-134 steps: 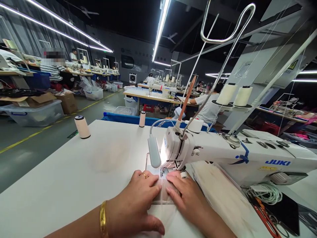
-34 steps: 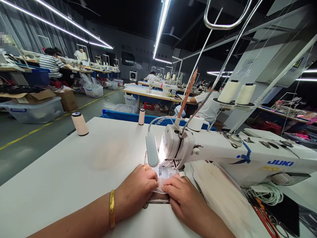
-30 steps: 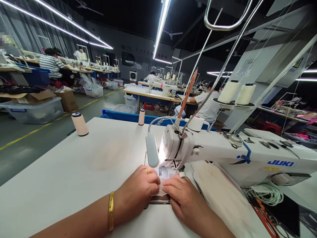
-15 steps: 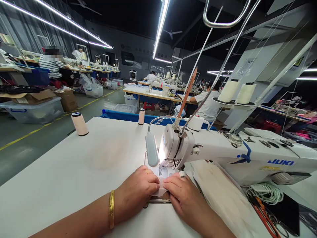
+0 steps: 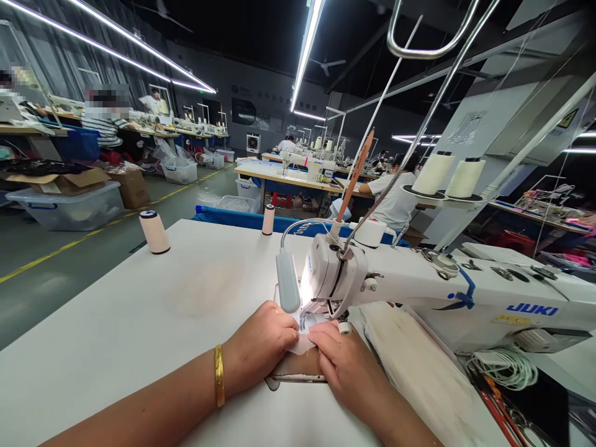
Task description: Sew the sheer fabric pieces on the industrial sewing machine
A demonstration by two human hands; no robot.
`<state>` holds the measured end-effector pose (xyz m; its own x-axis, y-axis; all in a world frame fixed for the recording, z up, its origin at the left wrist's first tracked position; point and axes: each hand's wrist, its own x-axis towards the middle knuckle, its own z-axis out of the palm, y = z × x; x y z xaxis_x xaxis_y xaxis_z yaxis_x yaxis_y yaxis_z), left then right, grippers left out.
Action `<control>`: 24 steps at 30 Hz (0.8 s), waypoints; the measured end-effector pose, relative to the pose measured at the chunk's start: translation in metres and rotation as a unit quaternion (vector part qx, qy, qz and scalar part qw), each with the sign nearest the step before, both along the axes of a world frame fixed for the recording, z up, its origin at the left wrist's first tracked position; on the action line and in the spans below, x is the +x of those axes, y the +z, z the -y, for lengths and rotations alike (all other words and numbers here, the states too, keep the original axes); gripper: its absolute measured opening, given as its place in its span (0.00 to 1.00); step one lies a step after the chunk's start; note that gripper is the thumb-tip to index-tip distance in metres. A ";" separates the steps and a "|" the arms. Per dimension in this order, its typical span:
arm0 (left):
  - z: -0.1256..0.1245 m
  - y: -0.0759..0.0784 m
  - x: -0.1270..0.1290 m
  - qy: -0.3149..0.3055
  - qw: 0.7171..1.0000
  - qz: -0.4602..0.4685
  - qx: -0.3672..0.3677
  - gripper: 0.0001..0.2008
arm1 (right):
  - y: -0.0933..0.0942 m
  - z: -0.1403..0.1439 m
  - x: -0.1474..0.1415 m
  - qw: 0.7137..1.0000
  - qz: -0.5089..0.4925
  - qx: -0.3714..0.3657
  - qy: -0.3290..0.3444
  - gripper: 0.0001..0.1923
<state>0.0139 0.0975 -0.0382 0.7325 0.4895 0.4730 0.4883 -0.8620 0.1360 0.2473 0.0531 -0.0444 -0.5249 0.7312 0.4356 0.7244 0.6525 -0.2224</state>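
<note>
A small piece of thin white fabric (image 5: 302,345) lies on the bed of a white sewing machine (image 5: 400,273), just in front of the lit presser foot (image 5: 303,321). My left hand (image 5: 265,338), with a gold bangle at the wrist, has its fingers closed on the fabric's left edge. On the right edge, my right hand (image 5: 347,357) presses and grips the cloth with bent fingers. Both sets of fingertips sit close to the foot. Part of the fabric is hidden under the hands and the foot.
A grey lamp (image 5: 288,280) hangs left of the needle. Two thread cones, one nearer (image 5: 155,233) and one farther (image 5: 267,220), stand on the white table (image 5: 116,347). Pale folded material (image 5: 410,366) lies right of my hand, beside orange-handled scissors (image 5: 500,410) and a coiled cord (image 5: 505,366).
Both hands have moved slightly forward toward the presser foot, and the fabric with them. More of the brown plate in front of the fabric shows. The camera view has shifted a little.
</note>
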 end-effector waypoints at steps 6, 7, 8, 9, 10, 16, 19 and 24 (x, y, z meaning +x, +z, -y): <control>-0.003 0.001 0.001 0.021 1.000 -0.002 -0.001 0.15 | -0.006 -0.003 -0.001 1.000 -0.007 0.001 -0.002 0.23; -0.004 0.000 0.001 0.022 1.000 -0.001 0.000 0.15 | -0.007 -0.003 -0.001 1.000 -0.011 -0.001 -0.001 0.23; -0.004 -0.001 0.001 0.025 1.000 0.000 0.001 0.15 | -0.007 -0.003 -0.001 1.000 -0.014 -0.004 0.000 0.23; -0.005 -0.001 0.001 0.028 1.000 0.001 0.003 0.16 | -0.008 -0.003 -0.001 1.000 -0.016 -0.008 0.000 0.23; -0.005 -0.001 0.001 0.031 1.000 0.001 0.004 0.15 | -0.008 -0.003 -0.001 1.000 -0.019 -0.012 0.000 0.22; 0.001 0.012 0.000 0.065 0.996 -0.023 -0.048 0.08 | -0.005 -0.002 -0.002 0.999 -0.031 -0.015 -0.002 0.16; 0.007 0.020 0.002 0.107 0.991 -0.043 -0.071 0.05 | -0.002 0.000 -0.002 0.999 -0.038 -0.005 0.014 0.16; 0.021 0.027 0.006 0.142 0.983 -0.090 -0.076 0.12 | 0.009 0.007 -0.004 0.995 -0.068 -0.008 0.074 0.18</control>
